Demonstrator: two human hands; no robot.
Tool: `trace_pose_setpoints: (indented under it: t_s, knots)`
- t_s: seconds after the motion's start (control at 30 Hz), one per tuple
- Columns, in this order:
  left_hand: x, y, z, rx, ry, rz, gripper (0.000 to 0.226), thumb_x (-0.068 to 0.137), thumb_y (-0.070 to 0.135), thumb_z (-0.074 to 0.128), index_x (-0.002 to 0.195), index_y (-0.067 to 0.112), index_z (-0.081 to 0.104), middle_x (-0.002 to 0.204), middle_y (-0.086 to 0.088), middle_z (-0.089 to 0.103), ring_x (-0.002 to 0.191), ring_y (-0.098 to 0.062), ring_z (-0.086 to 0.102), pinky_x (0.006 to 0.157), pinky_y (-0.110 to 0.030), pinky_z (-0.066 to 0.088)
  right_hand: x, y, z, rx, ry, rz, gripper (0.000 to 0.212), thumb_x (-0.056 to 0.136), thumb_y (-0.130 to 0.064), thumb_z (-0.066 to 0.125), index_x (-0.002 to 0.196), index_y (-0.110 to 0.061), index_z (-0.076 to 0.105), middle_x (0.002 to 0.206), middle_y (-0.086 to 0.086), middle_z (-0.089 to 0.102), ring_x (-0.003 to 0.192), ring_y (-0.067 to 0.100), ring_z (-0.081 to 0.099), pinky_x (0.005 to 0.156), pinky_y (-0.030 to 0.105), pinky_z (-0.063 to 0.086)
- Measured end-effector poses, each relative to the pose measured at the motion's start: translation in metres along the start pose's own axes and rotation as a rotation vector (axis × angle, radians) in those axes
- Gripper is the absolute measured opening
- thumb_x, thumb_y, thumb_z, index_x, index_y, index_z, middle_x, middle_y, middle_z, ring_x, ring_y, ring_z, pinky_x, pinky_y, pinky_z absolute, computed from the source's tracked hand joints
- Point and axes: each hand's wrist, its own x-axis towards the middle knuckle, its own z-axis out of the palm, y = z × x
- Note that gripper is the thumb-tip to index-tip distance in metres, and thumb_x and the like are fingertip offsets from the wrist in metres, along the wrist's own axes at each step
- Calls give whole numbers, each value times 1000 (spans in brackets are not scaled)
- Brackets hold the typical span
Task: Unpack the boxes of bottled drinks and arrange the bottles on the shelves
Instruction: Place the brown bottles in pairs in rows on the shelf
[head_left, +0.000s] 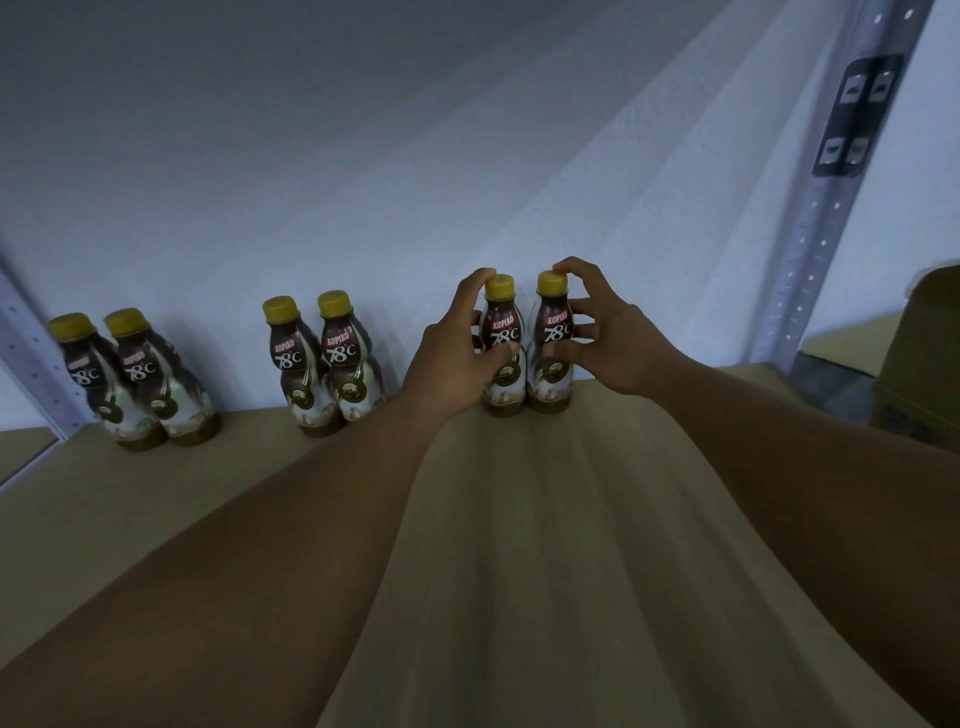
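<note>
Yellow-capped bottles, six; hands, two.

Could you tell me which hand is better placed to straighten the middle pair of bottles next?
Probably the left hand: it holds the left bottle, nearest the middle pair, while the right hand holds the right bottle, farther off, and would cross over.

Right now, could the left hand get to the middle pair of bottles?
Probably yes: only bare shelf lies between the left hand and the middle pair of bottles. But it grips a bottle, so it must let go first.
</note>
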Motion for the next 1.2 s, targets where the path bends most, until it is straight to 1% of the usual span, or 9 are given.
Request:
trace_pose_setpoints:
  t_s: [0.23,0.5,0.63,0.7,0.8,0.87,0.93,1.03,1.2]
  knots:
    - [-1,1,1,17,13,15,80,94,17,74,154,42,27,121,6,60,109,-11,63,93,-35,58,0,1,0,-1,1,-12,83,89,-13,77,146,-45,27,133,6,62,113,21,68,97,46,57]
    - [-4,4,2,50,6,15,84,95,16,72,158,40,21,119,9,54,109,-17,64,88,-46,61,-3,5,1,100,6,15,88,87,-10,79,150,-45,28,141,3,58,128,17,58,105,47,53]
    - [-9,4,0,27,-17,8,102,92,18,76,162,41,5,140,4,53,130,-19,55,104,-36,50,-12,7,3,124,-47,62,106,87,-20,80,157,-53,8,161,2,39,145,20,43,114,47,44]
    - [-17,4,-2,22,13,-24,111,90,23,79,160,43,-6,159,-1,41,141,-19,44,106,-31,41,-22,8,5,118,-42,114,112,87,-26,80,157,-53,-3,167,3,25,152,19,29,118,43,36]
    - [-40,-1,-3,-25,59,-135,115,87,37,81,159,46,-8,163,-9,34,148,-20,37,114,-43,40,-48,11,8,131,-8,253,112,87,-33,79,159,-48,-6,168,1,22,153,18,24,113,34,36]
    - [-65,-7,-5,-19,17,-234,109,87,46,78,160,44,-3,161,-9,37,148,-18,37,116,-45,40,-74,13,12,34,-9,363,100,91,-37,74,161,-44,2,166,-2,27,151,19,29,111,31,34]
    - [-96,-15,-6,106,-67,-297,93,91,45,74,162,34,15,158,-7,42,145,-20,42,116,-39,39,-100,14,18,-144,-1,427,80,95,-38,68,160,-34,23,162,-1,36,146,20,39,112,31,33]
    - [-138,-18,-10,352,-126,-204,59,94,40,67,148,19,52,146,-5,55,136,-22,50,114,-30,38,-135,-2,31,-306,-40,370,55,96,-37,64,147,-19,52,152,4,52,136,22,51,112,28,36]
    - [-195,5,-20,406,-186,-146,45,97,37,63,135,13,64,140,-7,59,131,-24,52,112,-29,39,-187,-53,57,-486,-95,201,39,98,-28,62,124,0,66,134,17,63,124,34,56,106,38,43]
